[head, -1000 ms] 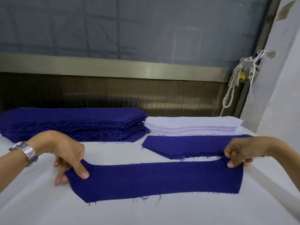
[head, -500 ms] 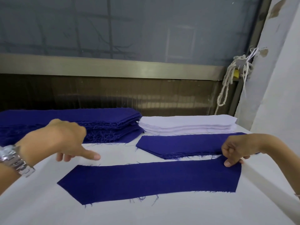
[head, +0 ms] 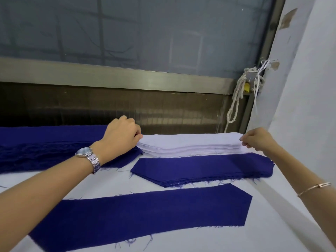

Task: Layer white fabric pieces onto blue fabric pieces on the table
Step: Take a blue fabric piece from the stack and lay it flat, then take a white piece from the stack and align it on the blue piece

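Observation:
A single long blue fabric piece (head: 145, 213) lies flat on the white table near me. Behind it is a small stack of blue pieces (head: 203, 167), and behind that a stack of white fabric pieces (head: 189, 144). My left hand (head: 121, 133) pinches the left end of the top white piece. My right hand (head: 258, 139) pinches the right end of the same stack's top. A thick pile of blue pieces (head: 45, 144) sits at the far left.
The table (head: 200, 239) is covered in white cloth and its right edge slopes down beside a white wall (head: 305, 88). A metal window rail (head: 109, 77) runs behind the stacks, and a knotted white rope (head: 236, 99) hangs at the corner.
Both hands let go of the blue piece laid flat near me and reached back to the ends of the white stack. The view shifted closer and to the right.

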